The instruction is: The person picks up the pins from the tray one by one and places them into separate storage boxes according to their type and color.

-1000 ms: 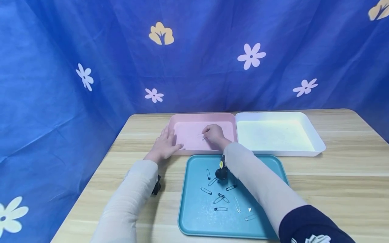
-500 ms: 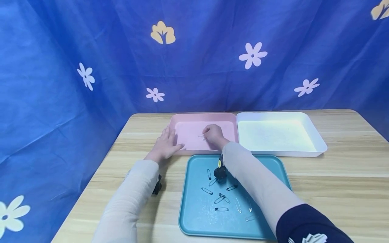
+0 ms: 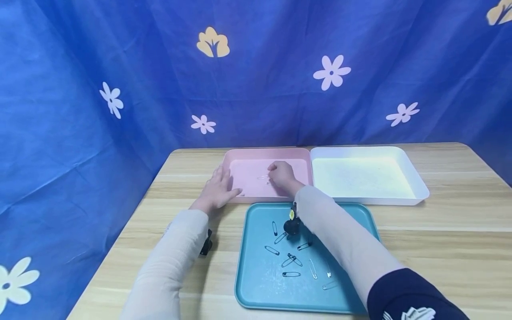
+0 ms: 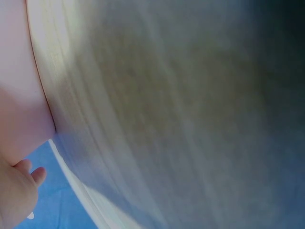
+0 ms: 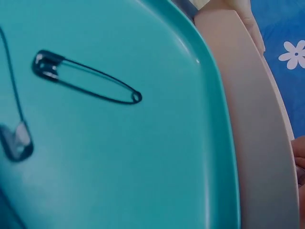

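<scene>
My left hand (image 3: 216, 191) lies with fingers spread against the left wall of a shallow pink tray (image 3: 245, 175). Reaching into that tray, my right hand (image 3: 282, 175) has curled fingers and pinches what looks like a thin silver safety pin (image 3: 262, 177) low over the tray floor. Close by its fingertips is another small shiny bit, too small to tell. In the right wrist view, a black safety pin (image 5: 46, 66) lies on the teal tray (image 5: 157, 157), and only the edge of my right hand (image 5: 300, 160) shows. The left wrist view catches part of a hand (image 4: 16, 195).
Several black and silver safety pins lie in the teal tray, in front of the pink one and under my right forearm. To the right of the pink tray stands a white tray (image 3: 420, 195). A blue flowered cloth (image 3: 260, 89) hangs behind the wooden table (image 3: 440, 249).
My right hand stays at nearly the same spot in the pink tray, with only a slight shift of its fingers. The left hand and the trays hold their places.
</scene>
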The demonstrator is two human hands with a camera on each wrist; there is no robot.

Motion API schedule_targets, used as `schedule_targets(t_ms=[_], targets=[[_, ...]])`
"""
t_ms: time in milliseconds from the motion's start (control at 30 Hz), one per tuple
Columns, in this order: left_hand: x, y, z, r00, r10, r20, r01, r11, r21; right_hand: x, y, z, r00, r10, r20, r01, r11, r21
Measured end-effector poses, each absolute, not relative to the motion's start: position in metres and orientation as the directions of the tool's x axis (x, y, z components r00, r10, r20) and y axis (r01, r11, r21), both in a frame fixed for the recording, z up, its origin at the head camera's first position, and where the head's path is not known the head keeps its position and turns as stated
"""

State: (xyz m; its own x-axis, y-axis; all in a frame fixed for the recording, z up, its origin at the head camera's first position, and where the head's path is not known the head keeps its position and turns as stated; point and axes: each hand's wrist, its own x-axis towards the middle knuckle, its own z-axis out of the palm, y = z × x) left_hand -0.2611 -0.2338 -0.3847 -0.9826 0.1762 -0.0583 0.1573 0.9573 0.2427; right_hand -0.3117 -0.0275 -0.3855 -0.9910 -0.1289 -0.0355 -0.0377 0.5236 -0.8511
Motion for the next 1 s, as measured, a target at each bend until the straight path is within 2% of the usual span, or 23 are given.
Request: schedule_targets(t_ms=[333, 667, 1000], targets=[[-0.263, -0.236, -0.387, -0.979, 0.201, -0.035, 0.182, 0.938, 0.295, -0.302, -0.011, -0.378, -0.988, -0.151, 0.015, -0.094, 0.524, -0.846], [-0.261, -0.235, -0.384, -0.980, 0.187, -0.069, 0.163, 0.951, 0.262, -0.284, 0.015, -0.369, -0.980, -0.196, -0.035, -0.064, 0.476, -0.877], [-0.262, -0.236, -0.383, -0.978, 0.203, -0.044, 0.185, 0.950, 0.253, -0.258, 0.036, -0.358, -0.969, -0.238, -0.068, -0.042, 0.429, -0.902]])
